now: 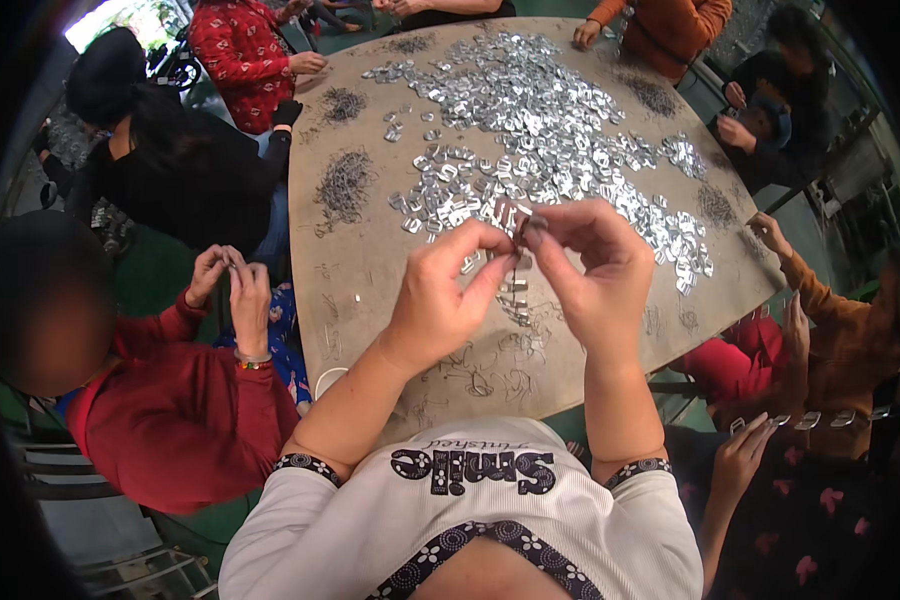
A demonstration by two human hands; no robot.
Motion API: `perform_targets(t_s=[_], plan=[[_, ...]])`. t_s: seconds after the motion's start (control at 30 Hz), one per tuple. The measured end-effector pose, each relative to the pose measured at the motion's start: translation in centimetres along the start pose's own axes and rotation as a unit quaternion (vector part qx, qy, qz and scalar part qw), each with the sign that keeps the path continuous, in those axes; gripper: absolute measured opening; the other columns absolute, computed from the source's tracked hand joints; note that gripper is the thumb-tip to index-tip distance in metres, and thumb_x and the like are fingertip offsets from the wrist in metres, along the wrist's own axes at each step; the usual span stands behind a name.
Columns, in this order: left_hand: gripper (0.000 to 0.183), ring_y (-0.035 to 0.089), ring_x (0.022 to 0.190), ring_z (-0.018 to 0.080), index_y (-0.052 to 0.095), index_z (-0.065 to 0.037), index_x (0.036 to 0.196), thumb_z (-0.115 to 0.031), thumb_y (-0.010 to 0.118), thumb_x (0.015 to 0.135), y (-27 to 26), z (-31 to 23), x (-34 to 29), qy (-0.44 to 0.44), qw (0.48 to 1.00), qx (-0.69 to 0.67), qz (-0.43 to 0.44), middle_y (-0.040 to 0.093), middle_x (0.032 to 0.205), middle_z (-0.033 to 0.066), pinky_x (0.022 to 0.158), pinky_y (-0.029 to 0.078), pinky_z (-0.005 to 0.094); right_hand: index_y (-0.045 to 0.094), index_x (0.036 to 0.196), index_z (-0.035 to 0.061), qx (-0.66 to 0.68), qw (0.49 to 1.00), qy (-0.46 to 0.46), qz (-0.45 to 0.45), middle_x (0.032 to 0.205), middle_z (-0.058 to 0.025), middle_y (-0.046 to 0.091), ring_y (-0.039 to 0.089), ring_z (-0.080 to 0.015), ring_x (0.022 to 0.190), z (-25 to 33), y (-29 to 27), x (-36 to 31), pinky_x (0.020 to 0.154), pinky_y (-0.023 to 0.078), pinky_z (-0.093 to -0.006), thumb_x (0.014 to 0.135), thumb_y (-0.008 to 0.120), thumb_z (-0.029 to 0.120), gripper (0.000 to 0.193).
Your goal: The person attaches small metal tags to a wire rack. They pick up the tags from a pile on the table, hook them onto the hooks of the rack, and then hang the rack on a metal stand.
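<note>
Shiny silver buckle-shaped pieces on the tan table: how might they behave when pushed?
The shiny silver buckle-shaped pieces look flat, so they'd probably slide, not roll. Lying loosely overlapped, they'd likely scatter. Their metallic sheen suggests stiffness.

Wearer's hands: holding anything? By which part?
Left hand and right hand together pinch at least one small silvery metal piece. Which part is gripped can't be told: fingertips hide the contact.

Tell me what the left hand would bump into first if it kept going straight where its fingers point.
The left hand would probably meet the right hand first; it sits close ahead, though exact depth is hard to judge.
</note>
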State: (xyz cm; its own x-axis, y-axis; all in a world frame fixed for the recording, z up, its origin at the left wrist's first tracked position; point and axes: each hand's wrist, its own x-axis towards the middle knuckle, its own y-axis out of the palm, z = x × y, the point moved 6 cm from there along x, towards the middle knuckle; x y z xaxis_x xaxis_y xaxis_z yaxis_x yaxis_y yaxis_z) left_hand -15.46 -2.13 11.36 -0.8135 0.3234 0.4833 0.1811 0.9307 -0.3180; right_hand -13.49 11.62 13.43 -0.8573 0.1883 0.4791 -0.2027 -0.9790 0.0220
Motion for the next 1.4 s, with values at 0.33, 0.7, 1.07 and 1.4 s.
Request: perform_targets(t_s=[0.33, 0.7, 1.07, 1.4], plan=[[0.012, 0.06, 0.081, 0.0282, 0.067, -0.004, 0.083, -0.011, 0.059, 0.075, 6.2, 14.5, -6.1, -0.136, 0.962, 0.176, 0.158, 0.061, 0.087, 0.0141, 0.071, 0.047, 0.0355, 0.06, 0.09, -0.0043, -0.013, 0.989, -0.066, -0.133, 0.083, -0.0077, 0.064, 0.061, -0.0094, 0.075, 2.1, -5.1, 0.9, 0.065, 0.05, -0.02, 0.076, 0.063, -0.007, 0.014], [0.009, 0.056, 0.077, 0.0275, 0.061, -0.003, 0.07, -0.007, 0.053, 0.069, 11.9, 14.4, -11.6, 0.084, 0.884, 0.342, 0.306, 0.056, 0.076, 0.011, 0.071, 0.047, 0.0376, 0.06, 0.09, -0.0043, -0.035, 0.983, -0.077, -0.165, 0.084, -0.0077, 0.064, 0.061, -0.0097, 0.076, 1.2, -7.1, 1.0, 0.069, 0.05, -0.0206, 0.075, 0.064, -0.007, 0.016], [0.012, 0.06, 0.079, 0.0299, 0.061, -0.001, 0.082, -0.011, 0.056, 0.076, 3.7, 19.5, -10.5, -0.266, 0.868, 0.135, 0.396, 0.063, 0.083, 0.0158, 0.071, 0.047, 0.0371, 0.06, 0.091, -0.0035, -0.026, 0.984, -0.076, -0.159, 0.085, -0.0077, 0.064, 0.062, -0.01, 0.077, 0.9, -7.7, 1.2, 0.071, 0.049, -0.0205, 0.076, 0.064, -0.006, 0.017], [0.009, 0.062, 0.078, 0.0303, 0.064, -0.002, 0.078, -0.005, 0.061, 0.07, -5.6, 20.1, -10.4, -0.355, 0.77, 0.34, 0.406, 0.064, 0.079, 0.0179, 0.071, 0.048, 0.0373, 0.057, 0.096, -0.0068, -0.042, 0.986, -0.079, -0.139, 0.089, -0.0116, 0.064, 0.063, -0.0145, 0.081, 0.8, -7.3, 1.2, 0.076, 0.052, -0.0265, 0.079, 0.06, -0.008, 0.017]])
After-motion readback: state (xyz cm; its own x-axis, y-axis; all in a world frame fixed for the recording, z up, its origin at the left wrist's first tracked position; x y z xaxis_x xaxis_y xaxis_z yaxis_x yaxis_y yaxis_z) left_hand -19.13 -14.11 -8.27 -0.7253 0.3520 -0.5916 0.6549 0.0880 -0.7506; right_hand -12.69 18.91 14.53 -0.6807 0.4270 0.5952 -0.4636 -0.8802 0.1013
